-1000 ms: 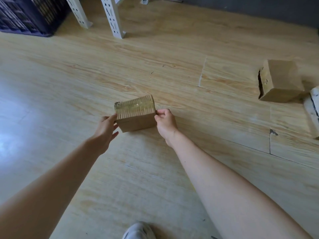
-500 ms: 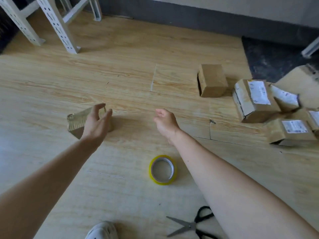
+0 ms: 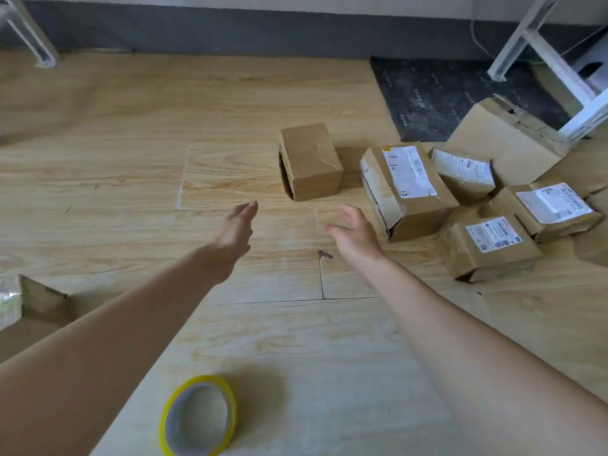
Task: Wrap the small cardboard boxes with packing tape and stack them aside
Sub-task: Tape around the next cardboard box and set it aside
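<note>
A plain small cardboard box (image 3: 311, 161) lies on the wooden floor (image 3: 131, 179), its open end facing left. Both of my hands hover just short of it with fingers spread and nothing in them: my left hand (image 3: 235, 233) to its lower left, my right hand (image 3: 353, 233) to its lower right. The tape-wrapped box (image 3: 11, 302) sits at the far left edge, half cut off. A roll of packing tape (image 3: 197, 417) with a yellow rim lies flat on the floor near me, under my left forearm.
Several labelled cardboard boxes (image 3: 406, 189) are piled at the right, with a larger box (image 3: 506, 139) behind them. A dark mat (image 3: 444, 93) lies at the back right. White metal frame legs (image 3: 543, 57) stand at the back right and back left.
My left hand let go of the wrapped box, which stays at the far left. Both hands moved forward and right toward the plain box, and the view swung right.
</note>
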Motion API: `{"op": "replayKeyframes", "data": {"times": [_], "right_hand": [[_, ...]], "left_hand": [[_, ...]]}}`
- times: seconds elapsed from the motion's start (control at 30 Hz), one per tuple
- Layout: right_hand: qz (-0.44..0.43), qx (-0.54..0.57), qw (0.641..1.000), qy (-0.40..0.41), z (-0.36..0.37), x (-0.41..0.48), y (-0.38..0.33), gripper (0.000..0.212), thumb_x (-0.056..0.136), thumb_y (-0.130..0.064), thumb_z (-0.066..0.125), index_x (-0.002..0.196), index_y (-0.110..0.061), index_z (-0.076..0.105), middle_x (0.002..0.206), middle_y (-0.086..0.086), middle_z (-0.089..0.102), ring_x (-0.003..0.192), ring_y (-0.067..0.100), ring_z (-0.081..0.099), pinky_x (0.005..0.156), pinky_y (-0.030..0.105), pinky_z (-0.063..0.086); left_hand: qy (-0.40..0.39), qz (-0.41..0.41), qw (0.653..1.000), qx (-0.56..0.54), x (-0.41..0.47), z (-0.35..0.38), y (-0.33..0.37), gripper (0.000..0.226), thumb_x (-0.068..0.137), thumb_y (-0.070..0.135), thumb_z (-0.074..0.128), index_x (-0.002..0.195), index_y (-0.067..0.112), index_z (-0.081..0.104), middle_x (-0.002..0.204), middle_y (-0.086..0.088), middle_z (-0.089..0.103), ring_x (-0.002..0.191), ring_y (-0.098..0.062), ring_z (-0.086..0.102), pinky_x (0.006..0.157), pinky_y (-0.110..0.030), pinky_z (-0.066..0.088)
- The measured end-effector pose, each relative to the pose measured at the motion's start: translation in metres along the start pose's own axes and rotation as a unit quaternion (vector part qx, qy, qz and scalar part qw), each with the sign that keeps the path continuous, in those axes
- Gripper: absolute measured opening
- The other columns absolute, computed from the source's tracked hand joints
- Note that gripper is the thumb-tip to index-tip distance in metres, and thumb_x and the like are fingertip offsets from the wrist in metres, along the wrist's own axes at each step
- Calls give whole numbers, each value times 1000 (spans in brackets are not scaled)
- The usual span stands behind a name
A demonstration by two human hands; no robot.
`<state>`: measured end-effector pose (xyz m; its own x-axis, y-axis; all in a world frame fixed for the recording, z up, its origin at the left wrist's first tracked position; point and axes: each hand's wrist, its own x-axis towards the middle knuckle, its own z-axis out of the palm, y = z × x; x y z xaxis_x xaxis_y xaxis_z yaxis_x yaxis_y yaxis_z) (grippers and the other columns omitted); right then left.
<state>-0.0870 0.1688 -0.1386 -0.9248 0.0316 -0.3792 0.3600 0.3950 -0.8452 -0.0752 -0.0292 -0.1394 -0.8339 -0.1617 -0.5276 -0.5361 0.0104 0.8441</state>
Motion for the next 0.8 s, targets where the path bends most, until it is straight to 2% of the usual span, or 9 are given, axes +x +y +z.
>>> {"op": "replayKeyframes", "data": {"times": [0.13,0.23,0.33,0.37,0.43,0.6,0.67,0.7,0.8], "right_hand": [[6,-5,1000,8,-14,50,-4,62,95,-20,55,151,-22,28,154,0,33,112,8,45,79,7,34],[7,-6,1000,3,-15,89,-13,65,95,-20,56,152,-25,25,154,2,32,121,10,42,91,21,30],[15,-25,1000,-12,-13,122,-21,70,93,-24,58,152,-29,21,155,3,31,139,22,34,107,34,29],[20,-29,999,-19,-12,129,-24,72,93,-25,59,153,-31,20,155,3,31,140,24,32,109,38,28],[26,-13,999,-29,-10,141,-29,72,93,-23,58,154,-29,19,156,3,28,140,24,30,105,35,27],[14,10,999,-41,-7,152,-27,67,94,-17,57,152,-25,26,156,2,31,140,22,32,94,28,26],[13,21,999,-38,-7,151,-23,65,93,-15,57,151,-25,29,154,1,34,138,21,35,97,26,27],[15,31,999,-39,-8,150,-21,65,93,-14,57,151,-25,30,153,1,35,137,21,37,104,28,30],[20,57,997,-49,-8,141,-15,62,94,-11,55,150,-24,32,153,1,36,137,21,39,113,43,34]], "left_hand": [[-11,-14,1000,6,46,28,15,49,102,42,35,148,26,29,154,-3,30,138,-24,33,109,-41,32],[-5,-30,1000,-4,84,42,26,52,101,44,38,149,26,28,154,-3,29,138,-25,34,107,-39,34],[8,-59,998,19,112,53,31,55,98,47,44,143,16,38,141,-4,43,127,-23,44,101,-37,41],[15,-72,997,27,119,55,31,56,96,49,47,140,13,42,135,-4,46,123,-23,46,98,-37,43],[23,-90,995,33,129,58,30,60,93,52,51,136,11,46,136,-4,47,122,-24,47,94,-36,46],[21,-76,996,44,137,63,29,55,91,55,53,136,23,49,129,0,53,116,-22,50,96,-39,46],[22,-74,996,35,135,63,29,53,92,53,54,136,24,48,125,0,54,114,-21,51,96,-40,46],[22,-76,996,30,132,63,28,52,92,51,55,135,24,49,124,0,54,113,-20,51,97,-41,46],[25,-81,996,19,122,62,26,43,93,46,55,129,23,53,123,0,55,111,-19,52,97,-39,46]]}}
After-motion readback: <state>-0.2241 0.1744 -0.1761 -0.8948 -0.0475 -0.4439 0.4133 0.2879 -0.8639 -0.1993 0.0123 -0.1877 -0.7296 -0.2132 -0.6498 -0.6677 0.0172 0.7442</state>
